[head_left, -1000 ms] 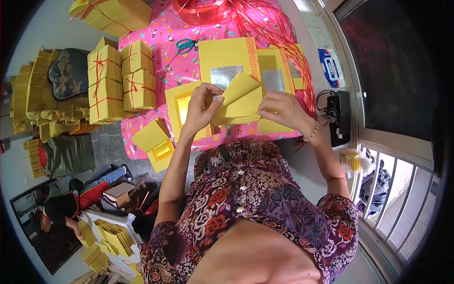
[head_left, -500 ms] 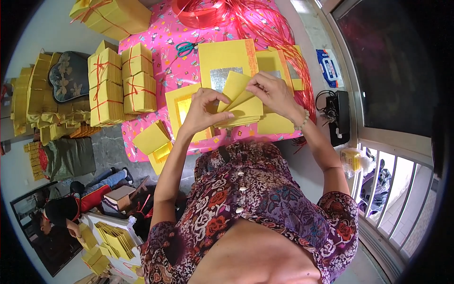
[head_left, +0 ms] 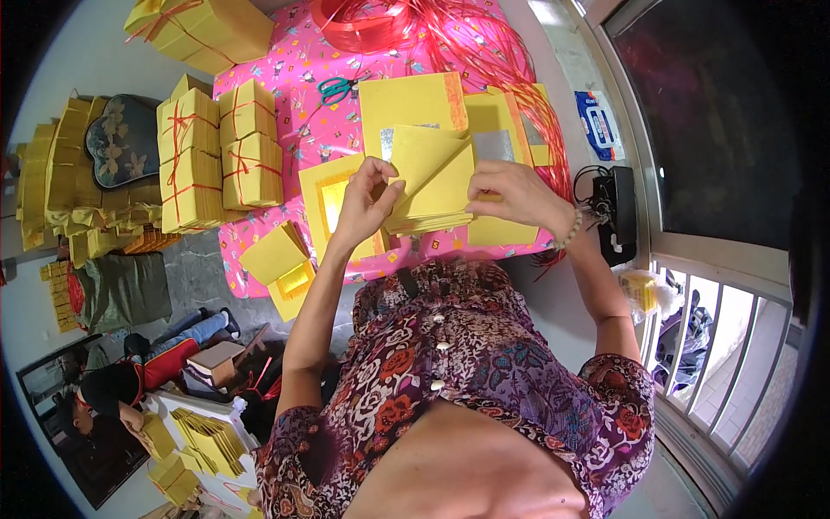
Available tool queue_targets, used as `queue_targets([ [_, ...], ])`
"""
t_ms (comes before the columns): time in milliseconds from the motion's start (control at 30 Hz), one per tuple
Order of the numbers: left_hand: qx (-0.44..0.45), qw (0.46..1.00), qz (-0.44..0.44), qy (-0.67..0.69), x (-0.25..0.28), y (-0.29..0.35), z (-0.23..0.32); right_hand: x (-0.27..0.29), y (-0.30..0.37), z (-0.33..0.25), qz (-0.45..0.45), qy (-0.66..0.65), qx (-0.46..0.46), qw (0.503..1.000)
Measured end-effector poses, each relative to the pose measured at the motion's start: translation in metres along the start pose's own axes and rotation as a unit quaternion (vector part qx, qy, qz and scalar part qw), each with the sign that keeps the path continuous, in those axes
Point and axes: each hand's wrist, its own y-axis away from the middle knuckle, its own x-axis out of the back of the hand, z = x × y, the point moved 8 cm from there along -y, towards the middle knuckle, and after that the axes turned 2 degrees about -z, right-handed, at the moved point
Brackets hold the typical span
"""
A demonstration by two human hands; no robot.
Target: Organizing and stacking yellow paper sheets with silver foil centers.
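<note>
In front of me lies a small stack of folded yellow paper (head_left: pixel 432 201), its top sheet creased diagonally with a loose flap. My left hand (head_left: pixel 367 206) is at the stack's left edge, thumb and forefinger closing on the top sheet. At the right edge is my right hand (head_left: pixel 517 201), fingers curled in and tips against the paper; its exact hold is partly hidden. Under and behind the stack lies a larger yellow sheet (head_left: pixel 406 99) with a silver patch and an orange strip. Another yellow sheet with a gold panel (head_left: pixel 338 203) lies left of it.
Teal-handled scissors (head_left: pixel 335 90) lie on the pink patterned table cover (head_left: pixel 316 130). Red plastic ribbon (head_left: pixel 493 60) spreads at the back right. Tied yellow paper bundles (head_left: pixel 251 143) stand at left. A white-and-blue packet (head_left: pixel 598 125) lies beyond the right edge. A person (head_left: pixel 117 381) works lower left.
The folded top sheet, raised between both hands before, now lies flatter on the stack. My right hand has moved down and right to the edge; my left has shifted slightly left.
</note>
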Motion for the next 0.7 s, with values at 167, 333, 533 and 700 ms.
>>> queue_targets([
  [167,-0.022,1.0,-0.01,0.004,-0.002,-0.001,0.0,0.002,-0.017,0.005,-0.042,-0.056,-0.047,0.996],
  [333,-0.04,0.999,-0.009,0.008,-0.002,0.001,0.001,-0.001,-0.02,0.022,-0.028,-0.146,-0.156,0.977],
  [533,-0.035,0.999,-0.01,0.004,-0.003,0.001,-0.001,-0.005,-0.017,0.028,-0.021,-0.184,-0.215,0.959],
  [700,-0.02,1.0,-0.006,0.009,-0.003,-0.001,-0.005,-0.011,-0.013,0.043,0.008,-0.242,-0.233,0.942],
])
